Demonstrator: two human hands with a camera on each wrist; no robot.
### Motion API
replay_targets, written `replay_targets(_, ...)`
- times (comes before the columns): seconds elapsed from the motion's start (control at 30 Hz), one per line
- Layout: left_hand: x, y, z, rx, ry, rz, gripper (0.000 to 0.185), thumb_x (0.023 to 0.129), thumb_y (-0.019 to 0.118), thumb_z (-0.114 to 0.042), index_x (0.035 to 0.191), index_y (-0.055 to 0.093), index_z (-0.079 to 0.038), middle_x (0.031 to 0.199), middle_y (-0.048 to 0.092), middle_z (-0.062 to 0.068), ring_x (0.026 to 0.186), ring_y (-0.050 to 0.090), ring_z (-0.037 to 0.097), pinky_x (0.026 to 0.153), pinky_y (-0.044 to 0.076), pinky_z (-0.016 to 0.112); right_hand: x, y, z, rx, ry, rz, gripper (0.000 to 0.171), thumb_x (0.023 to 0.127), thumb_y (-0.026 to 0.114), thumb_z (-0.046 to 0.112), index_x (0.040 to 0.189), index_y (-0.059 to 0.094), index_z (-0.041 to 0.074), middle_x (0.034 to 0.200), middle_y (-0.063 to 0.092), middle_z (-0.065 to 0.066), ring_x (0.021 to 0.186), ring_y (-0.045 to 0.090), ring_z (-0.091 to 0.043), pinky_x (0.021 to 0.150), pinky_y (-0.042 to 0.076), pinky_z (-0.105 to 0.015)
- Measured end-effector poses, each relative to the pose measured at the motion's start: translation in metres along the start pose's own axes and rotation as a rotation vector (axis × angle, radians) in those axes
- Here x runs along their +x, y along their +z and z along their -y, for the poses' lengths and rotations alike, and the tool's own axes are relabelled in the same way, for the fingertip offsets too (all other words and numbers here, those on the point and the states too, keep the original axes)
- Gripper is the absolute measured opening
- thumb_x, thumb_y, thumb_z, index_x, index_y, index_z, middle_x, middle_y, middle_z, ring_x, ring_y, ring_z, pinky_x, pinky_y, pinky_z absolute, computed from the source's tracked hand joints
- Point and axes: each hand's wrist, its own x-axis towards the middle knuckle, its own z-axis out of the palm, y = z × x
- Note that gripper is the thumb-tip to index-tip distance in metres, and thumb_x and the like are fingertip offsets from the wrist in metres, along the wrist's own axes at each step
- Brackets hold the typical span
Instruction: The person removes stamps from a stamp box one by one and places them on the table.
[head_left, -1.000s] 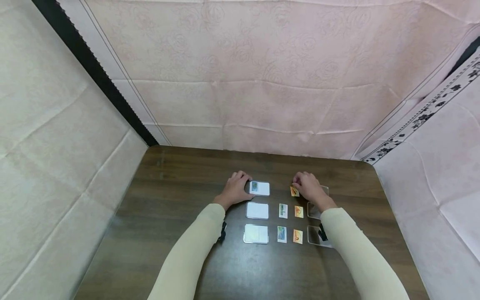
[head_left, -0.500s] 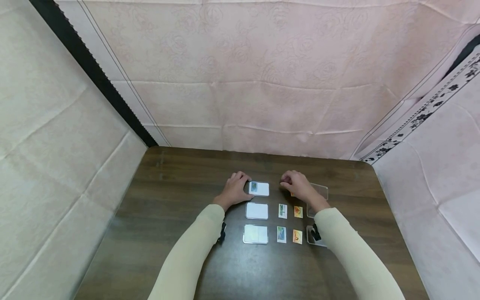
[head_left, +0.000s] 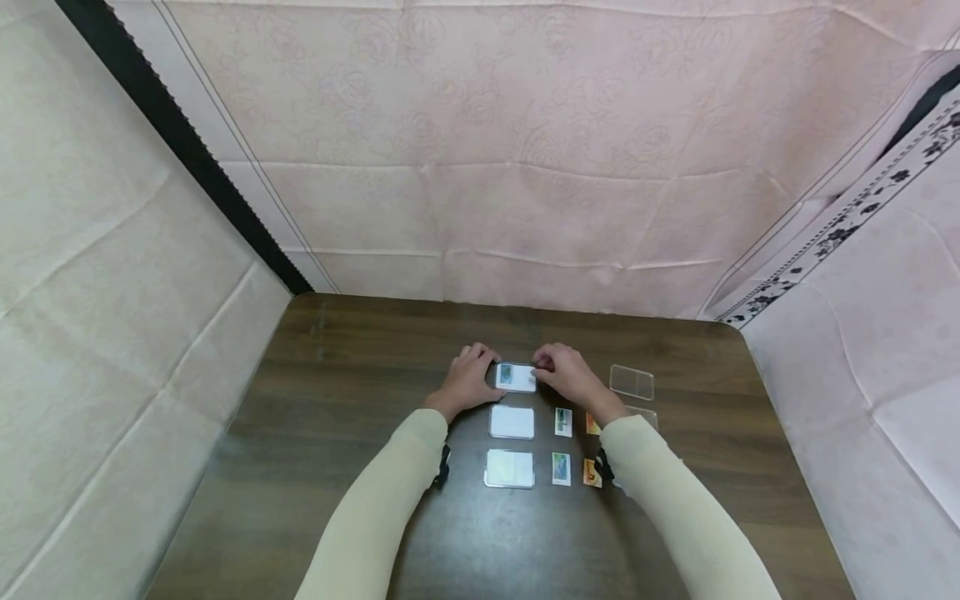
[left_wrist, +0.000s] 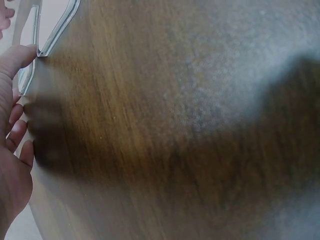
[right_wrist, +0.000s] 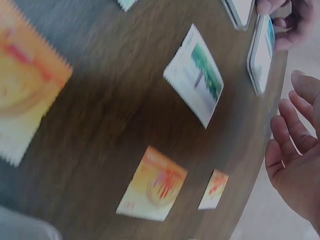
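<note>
My left hand [head_left: 468,377] holds the left end of a flat clear case [head_left: 519,378] between thumb and fingers. A white card lies in this case, with a small blue-green postage stamp [head_left: 506,374] at its left. In the left wrist view, the thumb [left_wrist: 22,56] is right at the case's corner. My right hand [head_left: 566,373] is over the case's right end, its fingertips overlapping that edge in the head view. The right wrist view shows this hand's fingers [right_wrist: 290,132] loosely bent, with nothing seen between them. An orange stamp [right_wrist: 214,190] lies on the table near it.
Two more cases with white cards, a middle one [head_left: 512,422] and a near one [head_left: 510,469], line up below. Green-blue stamps [head_left: 562,422] and orange stamps [head_left: 592,473] lie to their right. Clear lids [head_left: 632,382] lie farther right, partly hidden by the right forearm.
My right hand has moved left, from over the top orange stamp to the right end of the case. My left hand stays at the case's left end.
</note>
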Motion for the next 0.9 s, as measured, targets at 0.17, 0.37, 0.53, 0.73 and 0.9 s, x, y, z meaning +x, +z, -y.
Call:
replay_targets(0.17,0.0,0.001,0.001,0.009,0.008,-0.002,0.063,0.087,0.08,-0.049,0.138,0.059,-0.019,0.141,0.049,0.002,0.126,0.044,0.022,0.108,0.04,0.044,0.008,0.011,0.006,-0.06,-0.055,0.001,0.028,0.097,0.073,0.021,0.12,0.068,0.005,0.112,0.064,-0.01,0.1,0.061,-0.024,0.09,0.054,-0.043)
replay_targets(0.37,0.0,0.0,0.001,0.006,0.012,0.0,0.063,0.087,0.08,-0.049,0.137,0.059,-0.017,0.14,0.049,0.002,0.126,0.043,0.022,0.108,0.039,0.044,0.015,0.021,0.012,-0.118,-0.082,-0.012,0.029,0.095,0.076,0.023,0.117,0.069,0.006,0.114,0.065,-0.011,0.104,0.061,-0.027,0.094,0.053,-0.046)
replay_targets(0.53,0.001,0.0,0.001,0.011,0.017,-0.001,0.062,0.087,0.08,-0.048,0.136,0.06,-0.016,0.139,0.05,0.003,0.125,0.044,0.023,0.108,0.04,0.044,0.02,0.027,0.014,-0.152,-0.043,-0.003,0.032,0.094,0.077,0.028,0.117,0.068,0.009,0.115,0.064,-0.009,0.107,0.059,-0.027,0.096,0.051,-0.046)
replay_targets(0.73,0.002,0.0,0.001,0.01,-0.002,0.009,0.062,0.087,0.08,-0.048,0.136,0.059,-0.017,0.139,0.049,0.002,0.124,0.044,0.023,0.107,0.04,0.043,0.022,0.031,0.016,-0.159,-0.007,0.004,0.036,0.093,0.078,0.032,0.12,0.068,0.01,0.118,0.062,-0.008,0.109,0.056,-0.027,0.096,0.051,-0.047)
replay_targets(0.9,0.003,0.0,0.0,0.019,-0.007,0.015,0.062,0.087,0.08,-0.048,0.137,0.059,-0.018,0.14,0.049,0.002,0.125,0.043,0.023,0.107,0.04,0.043,0.022,0.033,0.018,-0.184,0.027,0.02,0.038,0.092,0.079,0.033,0.122,0.068,0.012,0.121,0.061,-0.008,0.111,0.055,-0.028,0.098,0.051,-0.048)
